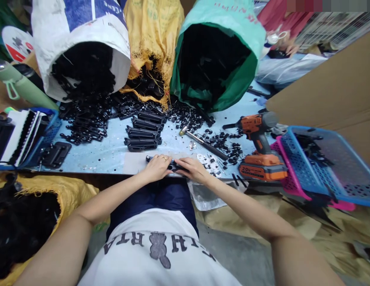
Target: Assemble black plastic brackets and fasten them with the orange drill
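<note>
My left hand (pixel 157 167) and my right hand (pixel 192 169) meet at the near edge of the blue table (pixel 113 145). Both are closed on one long black plastic part (pixel 173 164) that lies between them, its left end sticking out past my left fingers. Just beyond the hands stands a stack of similar black plastic parts (pixel 144 131). Small black pieces and screws (pixel 210 163) lie right of my right hand. A hammer (pixel 202 142) lies slanted behind them.
An orange cordless drill (pixel 260 147) stands at the right. Blue and pink baskets (pixel 328 167) hold black parts. Three open sacks, white (pixel 80 47), yellow (pixel 153 39) and green (pixel 217 55), spill black parts. A blue tray (pixel 50 131) sits left. Another person (pixel 280 35) is at the far side.
</note>
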The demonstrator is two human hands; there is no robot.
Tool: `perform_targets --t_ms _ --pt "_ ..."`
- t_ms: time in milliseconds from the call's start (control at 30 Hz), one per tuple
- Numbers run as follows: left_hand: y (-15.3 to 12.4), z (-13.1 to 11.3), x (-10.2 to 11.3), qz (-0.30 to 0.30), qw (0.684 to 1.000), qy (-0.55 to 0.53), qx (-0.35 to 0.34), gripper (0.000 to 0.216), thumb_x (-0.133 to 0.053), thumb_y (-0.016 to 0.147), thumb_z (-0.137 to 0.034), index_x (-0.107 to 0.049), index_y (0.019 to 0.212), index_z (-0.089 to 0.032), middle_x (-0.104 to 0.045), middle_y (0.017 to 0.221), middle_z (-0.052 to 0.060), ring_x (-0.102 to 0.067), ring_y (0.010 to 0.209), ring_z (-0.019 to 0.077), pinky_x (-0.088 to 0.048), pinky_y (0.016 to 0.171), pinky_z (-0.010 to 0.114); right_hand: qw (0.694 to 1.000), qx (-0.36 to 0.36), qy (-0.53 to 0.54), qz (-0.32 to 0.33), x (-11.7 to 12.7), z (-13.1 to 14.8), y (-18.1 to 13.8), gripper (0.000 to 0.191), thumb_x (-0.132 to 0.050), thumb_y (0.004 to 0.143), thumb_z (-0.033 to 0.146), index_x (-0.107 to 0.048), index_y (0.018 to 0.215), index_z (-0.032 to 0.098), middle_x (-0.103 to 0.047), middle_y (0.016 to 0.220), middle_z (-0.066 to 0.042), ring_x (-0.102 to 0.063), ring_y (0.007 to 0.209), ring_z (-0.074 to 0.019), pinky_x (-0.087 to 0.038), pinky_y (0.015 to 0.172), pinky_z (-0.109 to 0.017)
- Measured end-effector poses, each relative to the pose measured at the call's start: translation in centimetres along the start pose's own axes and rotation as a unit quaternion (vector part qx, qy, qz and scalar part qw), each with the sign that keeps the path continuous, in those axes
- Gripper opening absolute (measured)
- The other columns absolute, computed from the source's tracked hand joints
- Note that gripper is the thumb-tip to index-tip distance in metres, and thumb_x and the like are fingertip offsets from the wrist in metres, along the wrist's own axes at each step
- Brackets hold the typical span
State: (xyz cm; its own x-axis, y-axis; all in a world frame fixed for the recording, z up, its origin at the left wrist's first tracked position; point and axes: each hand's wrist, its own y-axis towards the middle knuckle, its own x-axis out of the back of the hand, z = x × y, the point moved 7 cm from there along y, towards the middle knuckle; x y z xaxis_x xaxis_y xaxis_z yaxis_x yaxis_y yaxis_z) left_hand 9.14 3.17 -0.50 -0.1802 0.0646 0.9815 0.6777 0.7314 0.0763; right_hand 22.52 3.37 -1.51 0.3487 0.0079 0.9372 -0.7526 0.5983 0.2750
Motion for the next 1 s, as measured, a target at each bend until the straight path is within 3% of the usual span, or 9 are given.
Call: perform_targets --t_ms 67,133,233,300,433,600,733,833,1000 --pt "-0.8 0.1 0.3 -0.007 0.999 0.024 -0.042 0.056 -0.052 0.086 -0.043 -0.04 0.129 -0.008 -0.052 0.126 0.016 -0.047 0.114 0.0262 -0.034 0.093 0.036 0.998 -0.015 -0.068 0.006 0.7 -0.5 -0.3 0.049 -0.046 0.089 0.048 -0.051 0.125 0.015 -0.062 0.107 -0.014 -0.057 0.092 -0.0211 -0.045 0.075 -0.032" --pt "-1.4 0.5 0.3 -0.012 0.996 0.047 -0.075 0.057 -0.048 0.088 -0.043 -0.039 0.131 -0.007 -0.049 0.13 0.018 -0.048 0.113 0.027 -0.035 0.092 0.038 0.99 -0.05 -0.131 0.006 1.2 -1.1 -0.7 0.052 -0.046 0.086 0.056 -0.062 0.107 0.011 -0.064 0.091 -0.014 -0.058 0.082 -0.0219 -0.042 0.069 -0.031" --pt "-1.0 1.7 0.3 -0.022 0.997 0.047 -0.057 0.052 -0.043 0.09 -0.044 -0.047 0.125 -0.007 -0.059 0.112 0.018 -0.055 0.098 0.0258 -0.041 0.081 0.037 0.981 -0.077 -0.178 0.012 1.1 -1.4 -0.9 0.055 -0.043 0.083 0.063 -0.063 0.069 0.014 -0.059 0.063 -0.009 -0.054 0.063 -0.0189 -0.035 0.058 -0.029" --pt "-0.4 2.3 0.4 -0.032 0.998 0.03 -0.034 0.046 -0.04 0.09 -0.046 -0.06 0.107 -0.009 -0.064 0.091 0.015 -0.058 0.086 0.0236 -0.043 0.073 0.035 0.982 -0.072 -0.176 0.009 1.2 -1.0 -0.7 0.058 -0.04 0.083 0.065 -0.058 0.06 0.015 -0.056 0.058 -0.007 -0.052 0.057 -0.0167 -0.031 0.055 -0.028" --pt "-0.1 2.2 1.0 -0.064 0.998 0.017 -0.015 0.05 -0.035 0.092 -0.049 -0.065 0.073 -0.013 -0.063 0.071 0.011 -0.059 0.072 0.0199 -0.042 0.062 0.03 0.987 -0.055 -0.153 0.012 2.1 0.1 0.1 0.06 -0.035 0.084 0.067 -0.056 0.059 0.016 -0.056 0.056 -0.006 -0.05 0.055 -0.0147 -0.027 0.053 -0.027" --pt "-1.4 3.1 1.6 -0.08 0.995 -0.002 0.064 0.049 -0.033 0.094 -0.043 -0.066 0.073 -0.014 -0.066 0.07 0.01 -0.061 0.07 0.0189 -0.04 0.059 0.029 0.988 -0.045 -0.139 0.054 2.7 1.0 0.9 0.062 -0.033 0.084 0.068 -0.057 0.061 0.016 -0.058 0.059 -0.007 -0.052 0.057 -0.0147 -0.025 0.053 -0.027" --pt "-1.8 3.8 1.6 -0.051 0.997 -0.037 0.051 0.05 -0.029 0.095 -0.04 -0.066 0.071 -0.016 -0.067 0.07 0.007 -0.062 0.068 0.0168 -0.037 0.057 0.027 0.992 -0.033 -0.089 0.083 2.2 1.4 1.5 0.063 -0.03 0.084 0.069 -0.057 0.064 0.015 -0.058 0.06 -0.005 -0.051 0.056 -0.0136 -0.024 0.053 -0.027" --pt "-1.5 4.5 1.8 -0.079 0.995 0.004 0.068 0.051 -0.03 0.094 -0.043 -0.065 0.07 -0.015 -0.064 0.066 0.008 -0.059 0.066 0.0182 -0.035 0.056 0.029 0.992 -0.02 -0.092 0.085 1.9 1.4 2.3 0.063 -0.031 0.083 0.07 -0.058 0.065 0.016 -0.058 0.061 -0.006 -0.051 0.058 -0.0143 -0.025 0.054 -0.027" --pt "-1.0 5.4 1.0 -0.124 0.984 0.061 0.117 0.046 -0.034 0.093 -0.043 -0.063 0.073 -0.013 -0.061 0.07 0.012 -0.057 0.071 0.0207 -0.037 0.058 0.031 0.985 -0.063 -0.146 0.062 2.6 -1.9 3.2 0.051 -0.033 0.09 0.057 -0.063 0.088 0.015 -0.063 0.081 -0.01 -0.053 0.077 -0.0193 -0.031 0.064 -0.029"
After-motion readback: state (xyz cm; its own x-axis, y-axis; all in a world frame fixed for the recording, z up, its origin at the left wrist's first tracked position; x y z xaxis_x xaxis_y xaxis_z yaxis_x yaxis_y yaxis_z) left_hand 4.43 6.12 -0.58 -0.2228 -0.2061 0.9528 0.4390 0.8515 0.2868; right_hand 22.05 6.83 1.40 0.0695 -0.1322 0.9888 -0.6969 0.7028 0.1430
